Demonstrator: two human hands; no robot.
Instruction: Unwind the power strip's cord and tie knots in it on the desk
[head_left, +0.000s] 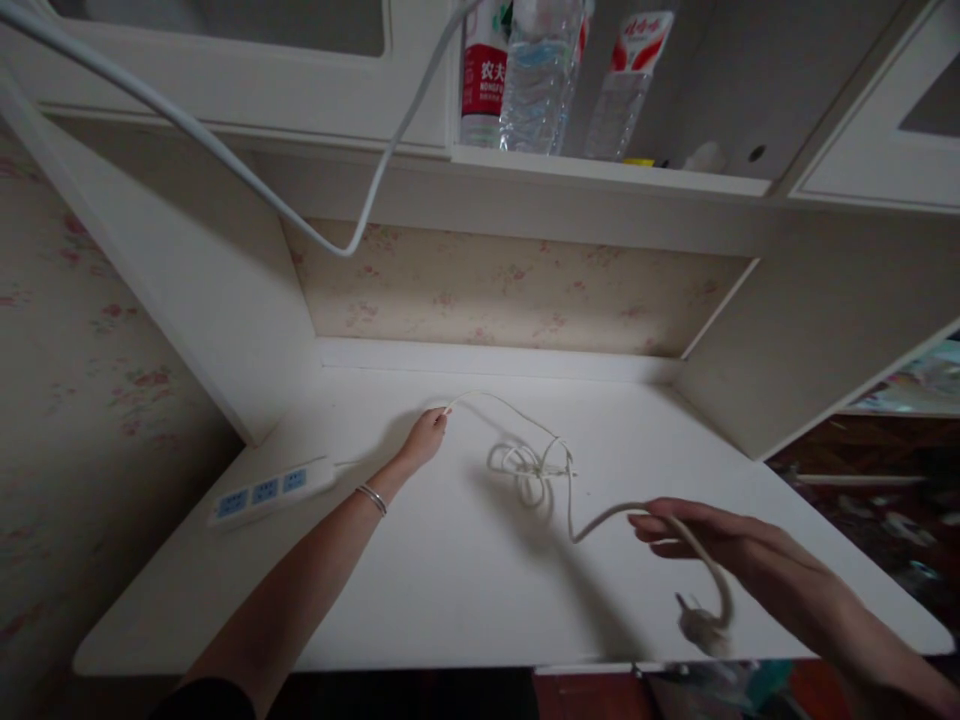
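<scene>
A white power strip (274, 492) with blue socket faces lies on the left of the white desk. Its cord (510, 405) runs to my left hand (427, 436), whose fingers are closed round it near the desk's middle. Beyond that hand the cord forms a loose tangle (531, 470) of loops. On the right, my right hand (712, 535) pinches the cord between thumb and fingers, lifted above the desk. From there the end hangs down over the back of the fingers, with the plug (699, 628) dangling, prongs showing, slightly blurred.
Overhead, a shelf (615, 172) holds several plastic bottles (544, 80). A thick grey-white cable or bar (345, 250) bends across the upper left. Side panels (825, 300) enclose the desk (420, 600). Dim clutter (892, 510) lies beyond its right edge.
</scene>
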